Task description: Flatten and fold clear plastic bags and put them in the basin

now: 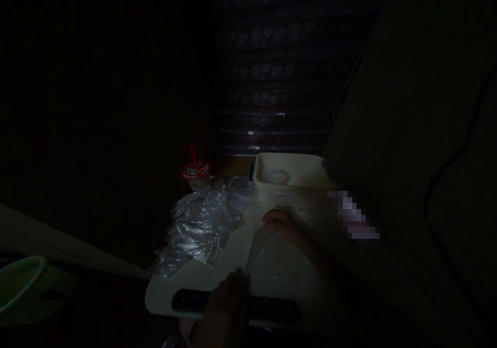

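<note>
Head view, dim light: lower left of the frame, a green basket (pixel 50 291) rests in shadow; moving right, here's a cup (pixel 196 171) with a red straw, and before it a shiny heap of plastic bags (pixel 202 226). Bottom centre, the left hand (pixel 225 306) curls at the clear bag's (pixel 266 252) lower end, its grip too dark to tell! Centre, the right hand (pixel 285 225) pinches that bag's top, just below a pale tub (pixel 293 195).
</note>
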